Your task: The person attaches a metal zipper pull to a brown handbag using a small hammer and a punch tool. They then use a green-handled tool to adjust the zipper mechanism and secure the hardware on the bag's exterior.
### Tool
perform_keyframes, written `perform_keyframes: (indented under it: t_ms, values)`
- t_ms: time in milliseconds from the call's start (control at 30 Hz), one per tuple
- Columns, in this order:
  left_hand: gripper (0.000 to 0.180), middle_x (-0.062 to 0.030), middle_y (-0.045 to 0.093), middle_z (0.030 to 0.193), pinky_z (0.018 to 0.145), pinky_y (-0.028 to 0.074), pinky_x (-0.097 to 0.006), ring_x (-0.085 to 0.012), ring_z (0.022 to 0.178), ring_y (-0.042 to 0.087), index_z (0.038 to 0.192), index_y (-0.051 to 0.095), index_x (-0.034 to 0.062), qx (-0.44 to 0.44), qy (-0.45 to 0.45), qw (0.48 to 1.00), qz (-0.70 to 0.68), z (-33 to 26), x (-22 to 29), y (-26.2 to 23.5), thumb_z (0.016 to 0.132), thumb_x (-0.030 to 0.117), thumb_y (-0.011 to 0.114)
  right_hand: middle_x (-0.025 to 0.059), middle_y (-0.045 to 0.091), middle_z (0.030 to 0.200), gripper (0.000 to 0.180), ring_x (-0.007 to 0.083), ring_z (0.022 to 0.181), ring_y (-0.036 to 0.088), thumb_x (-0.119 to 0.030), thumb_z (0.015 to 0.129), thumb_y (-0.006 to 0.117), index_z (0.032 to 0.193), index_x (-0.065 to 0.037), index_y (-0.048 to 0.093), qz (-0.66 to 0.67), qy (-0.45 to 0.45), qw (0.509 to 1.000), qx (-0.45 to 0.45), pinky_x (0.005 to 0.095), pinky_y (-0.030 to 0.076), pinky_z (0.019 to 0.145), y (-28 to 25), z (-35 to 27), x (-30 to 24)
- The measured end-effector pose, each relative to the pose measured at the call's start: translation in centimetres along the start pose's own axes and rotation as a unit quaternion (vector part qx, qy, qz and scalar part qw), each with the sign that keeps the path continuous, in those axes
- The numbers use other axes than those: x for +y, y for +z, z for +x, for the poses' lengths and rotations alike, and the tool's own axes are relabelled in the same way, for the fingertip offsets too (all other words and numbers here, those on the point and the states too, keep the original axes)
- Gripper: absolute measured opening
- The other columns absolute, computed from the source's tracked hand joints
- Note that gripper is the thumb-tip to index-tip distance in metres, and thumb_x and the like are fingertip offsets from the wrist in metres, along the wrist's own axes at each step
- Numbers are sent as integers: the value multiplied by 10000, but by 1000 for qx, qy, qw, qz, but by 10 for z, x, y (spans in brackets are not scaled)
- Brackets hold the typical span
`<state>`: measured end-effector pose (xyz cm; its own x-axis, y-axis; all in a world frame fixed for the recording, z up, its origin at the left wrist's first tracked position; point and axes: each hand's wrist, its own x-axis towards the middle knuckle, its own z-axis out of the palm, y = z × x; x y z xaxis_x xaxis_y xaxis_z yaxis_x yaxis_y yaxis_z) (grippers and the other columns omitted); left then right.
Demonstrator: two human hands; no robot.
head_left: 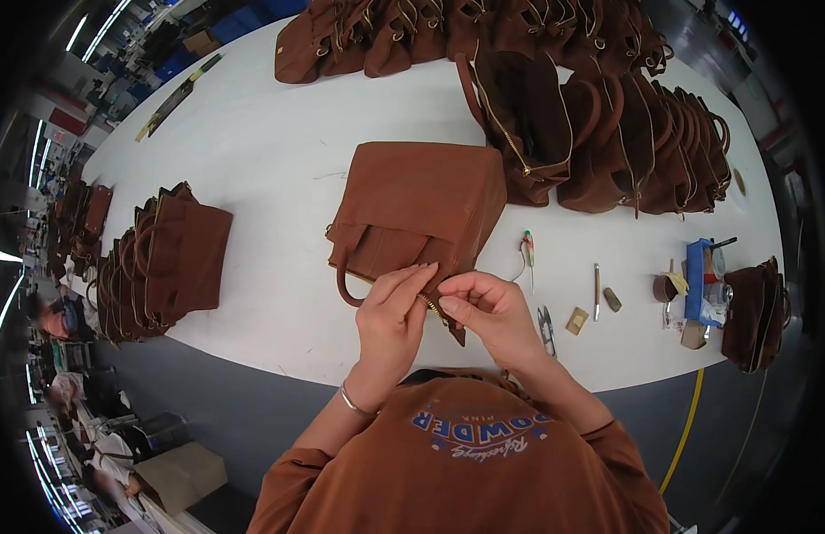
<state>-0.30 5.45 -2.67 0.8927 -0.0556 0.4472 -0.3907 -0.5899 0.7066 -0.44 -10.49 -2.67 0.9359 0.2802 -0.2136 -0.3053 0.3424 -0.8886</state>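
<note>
Both hands, left hand (390, 307) & right hand (488, 307), pinched shut on brown bag (417, 200) zipper edge

Both my forearms come in from 6 o'clock, sleeves rust-brown, bangle on L wrist. L hand (393, 311) and R hand (492, 311) meet just below frame centre, knuckles nearly touching. L fingers (412, 278) curled, pinching toward 12; R thumb and forefinger pinched, pointing toward 9.
</note>
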Motion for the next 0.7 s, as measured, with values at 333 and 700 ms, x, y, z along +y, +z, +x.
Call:
perform_keyframes:
  t_ms: [333, 700]
  values:
    - [318, -64, 704, 941, 742, 532, -231, -95, 834, 641, 1156, 671, -2, -108, -231, 945, -204, -5, -17, 1, 875, -83, 547, 33, 658, 841, 101, 74, 756, 605, 0, 890, 645, 979, 1, 598, -106, -139, 982, 74, 238, 498, 692, 8, 10, 37]
    - [308, -104, 689, 1021, 803, 553, -268, -133, 905, 657, 1195, 620, -65, -111, -258, 900, -334, -1, -20, 8, 900, 20, 649, 48, 648, 833, 103, 86, 746, 612, -1, 916, 603, 1009, 1, 558, -133, -150, 977, 72, 244, 499, 665, 3, 20, 44]
